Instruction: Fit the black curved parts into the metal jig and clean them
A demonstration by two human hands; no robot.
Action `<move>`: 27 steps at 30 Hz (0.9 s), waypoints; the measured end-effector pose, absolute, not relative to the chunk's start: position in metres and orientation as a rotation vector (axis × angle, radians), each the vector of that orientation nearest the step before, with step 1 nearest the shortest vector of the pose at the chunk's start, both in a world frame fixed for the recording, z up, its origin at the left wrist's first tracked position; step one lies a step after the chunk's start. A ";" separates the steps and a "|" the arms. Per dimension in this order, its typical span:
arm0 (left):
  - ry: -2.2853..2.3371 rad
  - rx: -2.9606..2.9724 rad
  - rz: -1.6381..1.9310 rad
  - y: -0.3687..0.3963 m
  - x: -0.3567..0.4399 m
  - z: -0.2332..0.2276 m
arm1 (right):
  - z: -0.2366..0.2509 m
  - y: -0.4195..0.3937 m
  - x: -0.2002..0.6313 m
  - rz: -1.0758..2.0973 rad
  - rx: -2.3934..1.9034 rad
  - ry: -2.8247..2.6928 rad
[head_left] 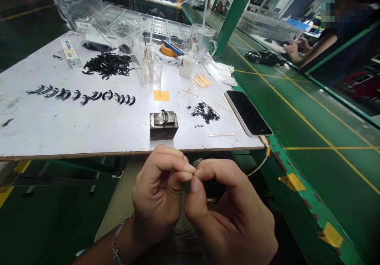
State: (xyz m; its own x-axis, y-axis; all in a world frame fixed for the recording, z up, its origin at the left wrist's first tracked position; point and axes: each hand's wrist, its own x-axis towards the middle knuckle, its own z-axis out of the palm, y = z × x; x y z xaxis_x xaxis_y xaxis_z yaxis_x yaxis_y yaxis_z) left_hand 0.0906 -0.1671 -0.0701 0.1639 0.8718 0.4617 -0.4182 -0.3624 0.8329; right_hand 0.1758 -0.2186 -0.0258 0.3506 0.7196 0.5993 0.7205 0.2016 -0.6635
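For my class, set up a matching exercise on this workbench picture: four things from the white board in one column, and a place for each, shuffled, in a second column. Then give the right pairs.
Things
1. metal block
2. phone
3. yellow note
4. row of black hooks

Places
A. along the board's left half, in a line
B. at the board's right edge, screen up
C. near the front edge, just beyond the two hands
D. mid-board, behind the metal block

Pairs: 1-C, 2-B, 3-D, 4-A
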 end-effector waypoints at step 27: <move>0.603 1.244 1.431 -0.156 0.098 -0.065 | -0.024 -0.199 0.187 0.001 -1.376 -1.415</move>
